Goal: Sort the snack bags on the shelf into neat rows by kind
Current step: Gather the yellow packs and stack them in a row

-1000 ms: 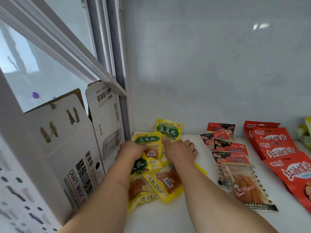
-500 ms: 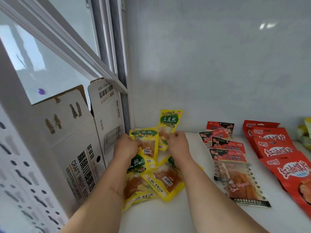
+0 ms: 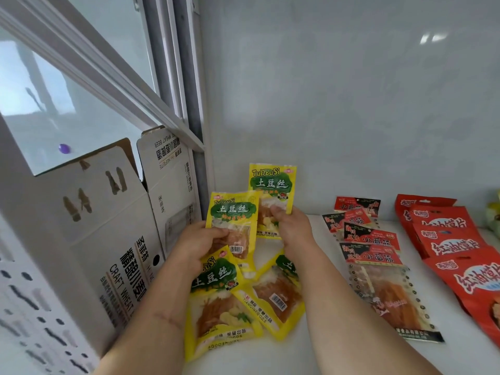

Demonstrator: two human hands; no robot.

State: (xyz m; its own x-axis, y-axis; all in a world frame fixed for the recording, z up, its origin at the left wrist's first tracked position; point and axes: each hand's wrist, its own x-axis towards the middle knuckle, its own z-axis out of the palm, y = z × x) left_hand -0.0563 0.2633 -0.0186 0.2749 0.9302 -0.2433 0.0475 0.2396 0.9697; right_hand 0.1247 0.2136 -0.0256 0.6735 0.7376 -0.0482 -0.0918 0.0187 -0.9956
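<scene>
- Fingers of my left hand [image 3: 201, 240] curl round the left edge of a yellow plastic snack bag with a green label [image 3: 233, 222], thumb on its front, holding it upright just above the shelf
- My right hand [image 3: 290, 226] pinches a second yellow snack bag [image 3: 272, 185] at its lower right corner, thumb over the clear window, fingers hidden behind; this bag stands higher and just right of the one in my left, its left side tucked behind it
- Below my left fingers a third yellow bag [image 3: 216, 299] lies flat on the white shelf [image 3: 324, 353], label facing up, partly under my wrist
- Between my two forearms a fourth yellow bag [image 3: 276, 296] lies tilted, barcode side up, overlapping the third one's right edge
- To the right of my right fingers, apart from them, a row of red-and-black topped clear bags [image 3: 369, 253] runs from the back wall toward me, each overlapping the next
- Further right, a row of solid red bags with white lettering [image 3: 443, 234] lies in the same overlapped way, reaching the frame's edge
- To the left of my left fingers stands a white cardboard beer carton with black print [image 3: 108, 239], flaps open, against a window frame [image 3: 186, 104]
</scene>
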